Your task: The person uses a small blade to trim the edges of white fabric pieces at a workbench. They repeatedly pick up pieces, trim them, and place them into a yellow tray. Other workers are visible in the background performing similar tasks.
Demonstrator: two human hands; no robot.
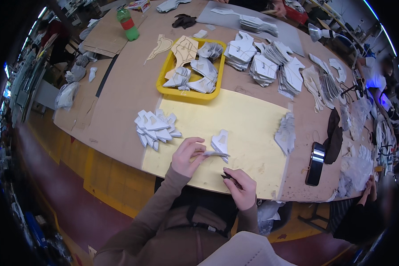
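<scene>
Nearest the camera, the right hand (pixel 242 188) is clenched around a small dark tool (pixel 229 178), resting on the yellow sheet (pixel 248 128) that covers the bench (pixel 128 88). At 10 o'clock from it, the left hand (pixel 187 155) pinches a thin stack of white cut pieces (pixel 216 154) just above the sheet. A similar white piece (pixel 221 141) lies touching it at 12 o'clock. At 10 o'clock from the left hand sits a fanned pile (pixel 155 127) of the same pieces. Farther at 12 o'clock, a yellow tray (pixel 168 66) holds more stacks. A phone (pixel 315 163) lies at 3 o'clock, near the bench edge.
</scene>
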